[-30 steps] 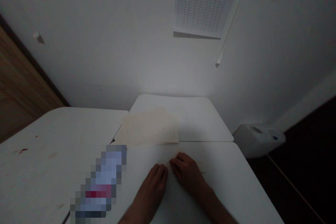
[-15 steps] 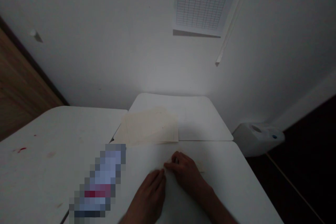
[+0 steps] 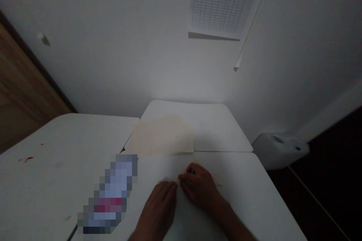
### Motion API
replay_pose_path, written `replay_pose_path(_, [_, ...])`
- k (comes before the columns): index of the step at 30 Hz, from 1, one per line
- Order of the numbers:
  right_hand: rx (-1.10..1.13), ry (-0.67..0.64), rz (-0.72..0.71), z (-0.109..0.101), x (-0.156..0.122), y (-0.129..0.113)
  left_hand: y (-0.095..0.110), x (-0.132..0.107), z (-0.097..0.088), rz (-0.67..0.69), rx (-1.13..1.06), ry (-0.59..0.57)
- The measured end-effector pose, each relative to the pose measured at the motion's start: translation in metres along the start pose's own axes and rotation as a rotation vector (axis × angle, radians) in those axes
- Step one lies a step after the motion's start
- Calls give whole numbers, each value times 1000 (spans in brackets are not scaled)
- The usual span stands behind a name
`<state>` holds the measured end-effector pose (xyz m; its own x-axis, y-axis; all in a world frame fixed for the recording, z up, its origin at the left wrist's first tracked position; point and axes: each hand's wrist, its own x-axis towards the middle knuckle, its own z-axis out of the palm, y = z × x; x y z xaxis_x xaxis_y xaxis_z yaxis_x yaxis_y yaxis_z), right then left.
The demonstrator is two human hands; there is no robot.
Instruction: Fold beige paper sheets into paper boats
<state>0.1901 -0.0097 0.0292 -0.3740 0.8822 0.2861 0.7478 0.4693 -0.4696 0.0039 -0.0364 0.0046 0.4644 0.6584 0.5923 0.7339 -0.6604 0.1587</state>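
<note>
White tabletop [image 3: 249,196]: pale sheet [image 3: 217,179] beside the right fingers [image 3: 188,177], partly hidden.

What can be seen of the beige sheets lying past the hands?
The beige sheets are thin and pale and look like paper, though the material is uncertain. At least two seem to overlap at slightly different angles. They lie flat, mostly on the far white table, with the front left part reaching over the seam onto the near white table. A small dark speck shows toward the right side. Neither the left hand nor the right hand touches them.
</note>
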Motion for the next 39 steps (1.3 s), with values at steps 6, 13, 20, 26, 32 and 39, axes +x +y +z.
replay_pose_path(6, [-10,-7,-7,0,0,1,-5,10,-2,-85,-159,-69])
replay_pose_path(13, [-23,-2,-24,1,-1,1,-13,-13,11,85,21,-201])
replay_pose_path(20, [-67,-49,-56,-4,-2,-3,-13,-20,11,165,129,-233])
replay_pose_path(26, [-70,-63,-36,-3,-3,-3,-7,-11,4,151,97,-283])
replay_pose_path(32, [-29,-28,1,0,-3,-2,-3,-5,1,172,113,-283])
replay_pose_path(39, [-35,0,17,4,-2,0,-2,-6,2,142,88,-246])
